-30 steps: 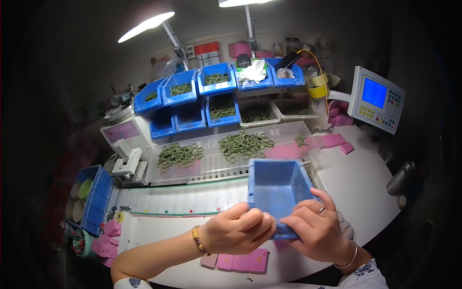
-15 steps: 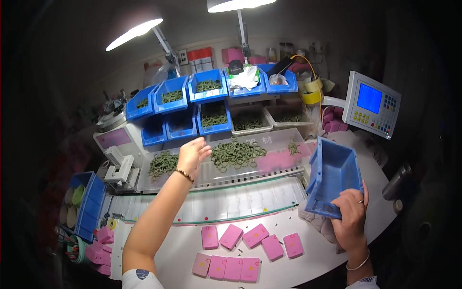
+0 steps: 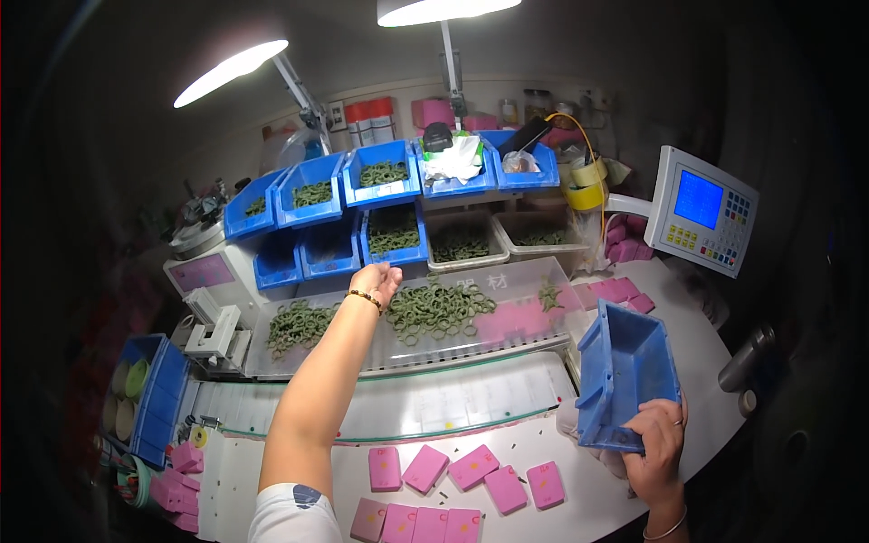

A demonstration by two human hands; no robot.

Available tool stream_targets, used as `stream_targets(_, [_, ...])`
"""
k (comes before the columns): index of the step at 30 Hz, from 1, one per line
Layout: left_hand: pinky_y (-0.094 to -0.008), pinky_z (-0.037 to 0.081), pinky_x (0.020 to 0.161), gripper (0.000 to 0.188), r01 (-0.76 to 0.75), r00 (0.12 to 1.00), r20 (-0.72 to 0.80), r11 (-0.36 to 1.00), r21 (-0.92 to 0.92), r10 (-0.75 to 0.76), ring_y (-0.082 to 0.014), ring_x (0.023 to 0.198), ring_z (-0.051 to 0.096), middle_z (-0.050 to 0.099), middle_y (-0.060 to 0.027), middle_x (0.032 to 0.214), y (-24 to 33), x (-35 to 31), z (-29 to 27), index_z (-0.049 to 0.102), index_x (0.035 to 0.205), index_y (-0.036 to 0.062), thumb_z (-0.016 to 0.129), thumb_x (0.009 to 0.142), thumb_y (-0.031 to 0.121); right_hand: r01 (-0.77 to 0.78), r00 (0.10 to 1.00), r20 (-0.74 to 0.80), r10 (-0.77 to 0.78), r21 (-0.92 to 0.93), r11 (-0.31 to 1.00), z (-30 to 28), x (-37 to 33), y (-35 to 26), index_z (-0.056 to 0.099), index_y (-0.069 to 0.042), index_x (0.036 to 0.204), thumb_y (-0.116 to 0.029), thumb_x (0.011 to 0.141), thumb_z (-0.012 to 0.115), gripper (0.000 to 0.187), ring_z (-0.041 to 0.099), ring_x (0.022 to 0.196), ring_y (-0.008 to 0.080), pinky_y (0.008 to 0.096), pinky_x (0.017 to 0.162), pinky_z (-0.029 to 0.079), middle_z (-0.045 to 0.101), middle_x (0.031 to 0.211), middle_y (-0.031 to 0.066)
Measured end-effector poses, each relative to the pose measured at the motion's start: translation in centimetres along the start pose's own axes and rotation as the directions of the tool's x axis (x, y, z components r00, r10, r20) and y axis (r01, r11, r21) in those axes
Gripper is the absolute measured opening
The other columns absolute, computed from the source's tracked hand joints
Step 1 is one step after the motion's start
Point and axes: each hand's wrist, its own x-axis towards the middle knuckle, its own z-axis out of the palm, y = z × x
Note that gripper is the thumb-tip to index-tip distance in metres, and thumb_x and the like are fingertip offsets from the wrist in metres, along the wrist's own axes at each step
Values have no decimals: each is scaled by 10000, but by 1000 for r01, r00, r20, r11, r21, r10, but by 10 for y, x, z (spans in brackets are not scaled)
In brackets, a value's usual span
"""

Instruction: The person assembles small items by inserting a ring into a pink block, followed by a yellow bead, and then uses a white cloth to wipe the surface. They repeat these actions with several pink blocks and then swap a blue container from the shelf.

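White table [image 3: 701,355], pink blocks [image 3: 473,467] lying flat

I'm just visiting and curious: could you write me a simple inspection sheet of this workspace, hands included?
Surface: white tabletop with pink rectangular blocks in two rough rows near the front.
Things at hand: open blue plastic bin, tilted, no contents visible; dark green ring-shaped pieces heaped on a translucent plastic tray.
Clutter: small dark bits scattered among the blocks.
Hands: right hand grips the bin's near end; left hand appears near the tray's far edge, whether holding anything unclear.
Cables: one thin yellow cable, curving down at the back right.
Surroundings: bright white lamp at upper left; pale control panel with blue screen at right.
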Motion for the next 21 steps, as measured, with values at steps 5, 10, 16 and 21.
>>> stream_targets(5, [-396,564,921,303,-45,997,-67,999,-7,45,-295,1189,531,538,-170,1251,3,-29,36,530,1198,-18,614,942,120,-4,1000,24,5,-11,1000,0,0,5,560,-55,805,-36,729,663,130,552,905,331,502,1000,348,560,805,109])
stream_targets(10, [-441,535,983,319,-79,997,-11,991,-109,79,-317,1226,492,485,-179,1304,10,-17,33,486,1241,-24,577,950,70,30,999,36,-29,-18,999,2,4,7,564,-59,806,-43,719,674,141,552,901,327,500,998,353,566,810,103])
stream_targets(16, [-435,537,990,262,-117,992,33,980,-162,124,-340,1225,492,484,-201,1283,2,-9,29,462,1203,-56,522,957,12,44,997,63,-44,9,999,1,11,5,577,-62,812,-25,693,671,156,557,900,327,505,996,356,566,812,105])
stream_targets(21, [-422,538,989,279,-115,987,94,982,-153,130,-348,1231,485,472,-240,1282,-1,-11,22,447,1201,-79,529,951,13,75,994,81,-75,0,997,-3,19,1,587,-62,820,-15,680,660,165,564,903,330,525,1017,346,566,822,112])
